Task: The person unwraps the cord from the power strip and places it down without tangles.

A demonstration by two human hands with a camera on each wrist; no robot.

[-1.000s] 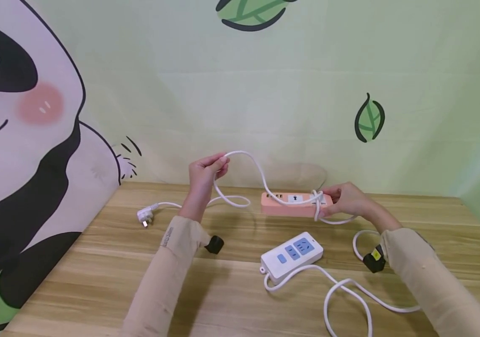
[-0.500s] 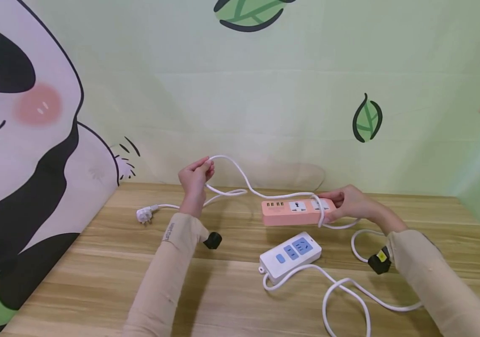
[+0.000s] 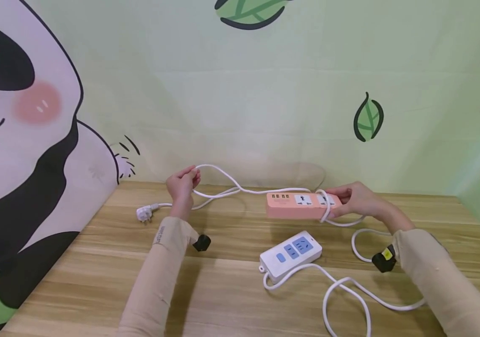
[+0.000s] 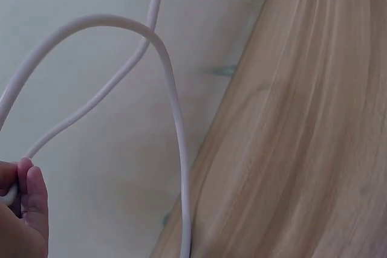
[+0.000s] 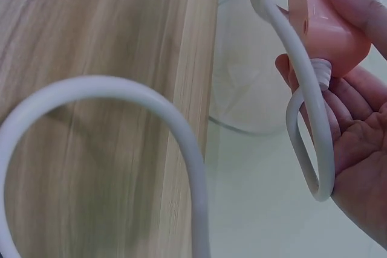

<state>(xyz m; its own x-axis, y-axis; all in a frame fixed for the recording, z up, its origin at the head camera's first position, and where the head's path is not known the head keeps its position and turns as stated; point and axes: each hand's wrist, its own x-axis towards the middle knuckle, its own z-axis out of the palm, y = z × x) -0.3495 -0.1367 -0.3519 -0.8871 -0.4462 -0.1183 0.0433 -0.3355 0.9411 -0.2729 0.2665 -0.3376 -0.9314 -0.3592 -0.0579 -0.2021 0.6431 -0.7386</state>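
Note:
A pink power strip [image 3: 294, 213] is held by its right end in my right hand [image 3: 357, 201], tilted slightly and seemingly just off the table. Its white cord [image 3: 254, 191] loops around the strip near that end. In the right wrist view the thumb lies on the pink power strip [image 5: 338, 34], and the cord [image 5: 311, 107] bends back beside the palm. My left hand [image 3: 182, 187], at the left, pinches the same cord between thumb and fingers. In the left wrist view this hand [image 4: 24, 216] shows at the edge, the cord [image 4: 175, 107] arching past it.
A white plug [image 3: 144, 214] lies on the wooden table [image 3: 97, 281] at the left. A white power strip [image 3: 291, 256] with blue sockets rests in front of the pink one, its cord [image 3: 337, 283] coiling to the right. A printed wall [image 3: 240, 107] stands behind the table.
My left hand has moved left and down with the cord, which stretches lower towards the strip. The right hand has shifted slightly right with the pink power strip, and the cord loop around it looks looser.

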